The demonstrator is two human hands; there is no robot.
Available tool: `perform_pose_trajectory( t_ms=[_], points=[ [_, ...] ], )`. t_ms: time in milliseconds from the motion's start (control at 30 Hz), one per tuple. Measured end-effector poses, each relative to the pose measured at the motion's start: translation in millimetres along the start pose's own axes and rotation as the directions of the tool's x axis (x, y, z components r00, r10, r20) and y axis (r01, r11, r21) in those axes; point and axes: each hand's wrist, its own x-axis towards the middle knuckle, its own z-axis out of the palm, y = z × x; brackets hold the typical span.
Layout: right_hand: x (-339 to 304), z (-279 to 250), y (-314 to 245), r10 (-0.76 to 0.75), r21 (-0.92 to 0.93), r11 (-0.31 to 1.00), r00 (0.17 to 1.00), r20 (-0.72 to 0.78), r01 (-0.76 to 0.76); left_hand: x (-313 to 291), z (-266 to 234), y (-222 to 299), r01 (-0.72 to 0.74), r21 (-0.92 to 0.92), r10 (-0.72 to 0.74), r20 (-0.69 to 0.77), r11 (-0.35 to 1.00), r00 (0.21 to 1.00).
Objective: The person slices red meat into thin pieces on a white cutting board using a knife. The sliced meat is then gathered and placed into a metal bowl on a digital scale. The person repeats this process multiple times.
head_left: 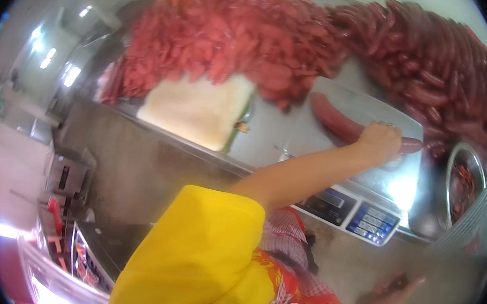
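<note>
My left hand [379, 144] reaches out from a yellow sleeve. Its fingers are closed round a long, thick red sausage [336, 119], which lies across the metal platform [333, 93] of a weighing scale. Both ends of the sausage stick out past the hand. Low at the right, near my apron, is my right hand [388, 301], blurred. A dark patch shows by its fingers, and whether it holds anything cannot be made out.
A big heap of red sliced meat [232, 32] covers the back of the metal table. Dark red sausages [425, 64] are piled at the back right. A whitish slab [197, 108] lies left of the scale. A metal bowl [482, 171] with reddish pieces stands at the right.
</note>
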Motion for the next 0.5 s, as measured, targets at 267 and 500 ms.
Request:
perform_pose_trajectory(
  t_ms=[267, 500],
  points=[
    [-20.7, 47.5, 5.8, 0.03, -0.016, 0.999, 0.999, 0.022, -0.03, -92.8, -134.3, -146.1, 0.227, -0.375, -0.438, -0.752, 0.899, 0.493],
    [-97.6, 163.8, 49.3, -0.109, 0.014, 0.994, 0.994, 0.029, 0.109, -277.5, -136.6, -374.4, -0.21, -0.921, -0.92, -0.363, 0.329, 0.15]
  ],
)
